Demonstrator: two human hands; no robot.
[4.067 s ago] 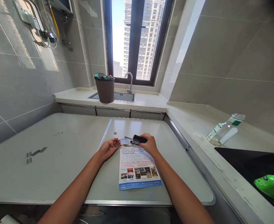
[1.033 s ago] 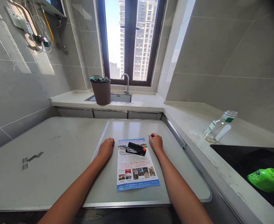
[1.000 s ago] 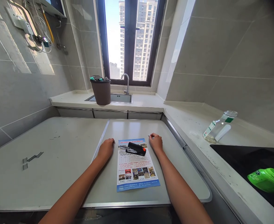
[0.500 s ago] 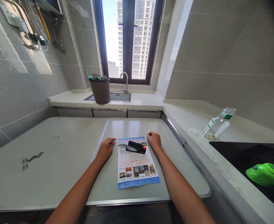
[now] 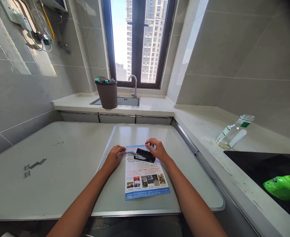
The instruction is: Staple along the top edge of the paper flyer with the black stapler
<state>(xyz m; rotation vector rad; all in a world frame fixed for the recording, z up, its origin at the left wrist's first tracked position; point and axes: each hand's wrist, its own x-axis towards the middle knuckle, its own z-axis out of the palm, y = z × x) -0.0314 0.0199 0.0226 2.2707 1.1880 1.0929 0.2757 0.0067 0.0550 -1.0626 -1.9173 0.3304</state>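
Black stapler (image 5: 145, 156) lies on upper part of printed flyer (image 5: 143, 169), on pale surface (image 5: 140, 131), between left hand (image 5: 114, 157) and right hand (image 5: 158, 150). Long axis roughly crosswise: slim metal end (image 5: 132, 153) points left, black body sits right. Right hand nearer body, at its far right side, fingers loosely curled; left fingertips just beside metal tip. Cannot tell whether either hand grips or touches stapler.
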